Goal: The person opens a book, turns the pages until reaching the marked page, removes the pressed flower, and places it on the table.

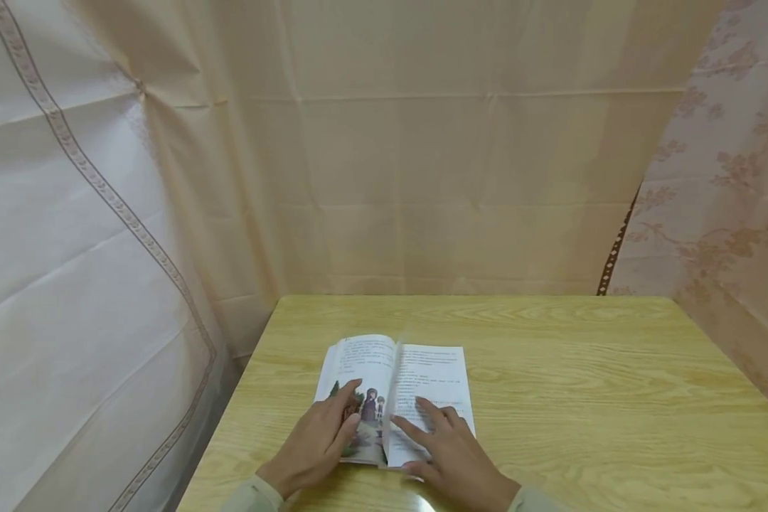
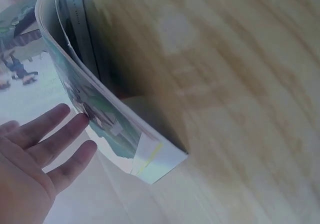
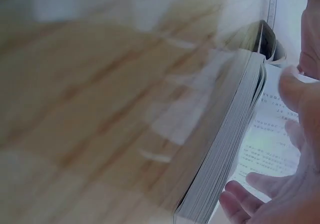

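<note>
An open book (image 1: pixel 429 370) lies on the table, with printed text and a colour illustration on its left page. My left hand (image 1: pixel 316 441) rests on that illustrated page, index finger and thumb spread. In the left wrist view, the fingers (image 2: pixel 55 139) are loosely extended by the book's colourful, bent-up left side (image 2: pixel 110 119). My right hand (image 1: pixel 451 451) lies over the text page with its fingers spread. A page stands partly raised near the spine, close to the right index fingertip. The right wrist view shows the thick page block (image 3: pixel 225 149) beside my right fingers (image 3: pixel 240 199).
The book is near the front left of a wooden table (image 1: pixel 582 391). Beige cloth (image 1: pixel 422 178) hangs behind it, a pale cloth with a patterned band (image 1: pixel 102 192) at the left, and a floral cloth (image 1: pixel 736 171) at the right.
</note>
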A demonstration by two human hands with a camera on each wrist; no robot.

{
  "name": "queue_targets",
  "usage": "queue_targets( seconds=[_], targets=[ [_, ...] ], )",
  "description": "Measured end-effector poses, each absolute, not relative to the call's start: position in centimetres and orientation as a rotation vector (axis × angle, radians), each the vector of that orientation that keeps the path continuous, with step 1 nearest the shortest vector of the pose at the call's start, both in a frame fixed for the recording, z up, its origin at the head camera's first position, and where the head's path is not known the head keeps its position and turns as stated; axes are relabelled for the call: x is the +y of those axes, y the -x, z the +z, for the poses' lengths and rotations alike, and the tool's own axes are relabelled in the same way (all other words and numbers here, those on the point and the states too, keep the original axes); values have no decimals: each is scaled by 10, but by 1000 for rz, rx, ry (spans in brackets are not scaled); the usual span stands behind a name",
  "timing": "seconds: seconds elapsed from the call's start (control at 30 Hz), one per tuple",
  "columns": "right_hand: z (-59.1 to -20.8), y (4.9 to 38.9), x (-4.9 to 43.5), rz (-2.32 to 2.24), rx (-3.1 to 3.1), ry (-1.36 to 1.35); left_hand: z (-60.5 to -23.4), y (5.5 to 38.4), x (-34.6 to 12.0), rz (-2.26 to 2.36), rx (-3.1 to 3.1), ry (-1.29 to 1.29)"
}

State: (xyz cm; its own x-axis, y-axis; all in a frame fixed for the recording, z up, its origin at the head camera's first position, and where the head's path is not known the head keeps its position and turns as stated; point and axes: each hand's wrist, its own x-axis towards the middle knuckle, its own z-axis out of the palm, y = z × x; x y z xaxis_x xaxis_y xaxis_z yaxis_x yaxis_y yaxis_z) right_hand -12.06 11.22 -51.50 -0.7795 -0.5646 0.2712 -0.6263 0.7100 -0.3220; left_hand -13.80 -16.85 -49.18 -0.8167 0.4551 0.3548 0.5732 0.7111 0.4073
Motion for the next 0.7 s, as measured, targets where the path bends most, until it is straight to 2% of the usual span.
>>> queue_targets(
  seconds=[0.4, 0.7],
  targets=[
    [-520, 118, 109, 435, -2635, -1198, -492, 138, -177, -827, -2529, 885],
    [-518, 120, 109, 292, -2560, -1205, -487, 136, -176, -521, -2455, 756]
  ],
)
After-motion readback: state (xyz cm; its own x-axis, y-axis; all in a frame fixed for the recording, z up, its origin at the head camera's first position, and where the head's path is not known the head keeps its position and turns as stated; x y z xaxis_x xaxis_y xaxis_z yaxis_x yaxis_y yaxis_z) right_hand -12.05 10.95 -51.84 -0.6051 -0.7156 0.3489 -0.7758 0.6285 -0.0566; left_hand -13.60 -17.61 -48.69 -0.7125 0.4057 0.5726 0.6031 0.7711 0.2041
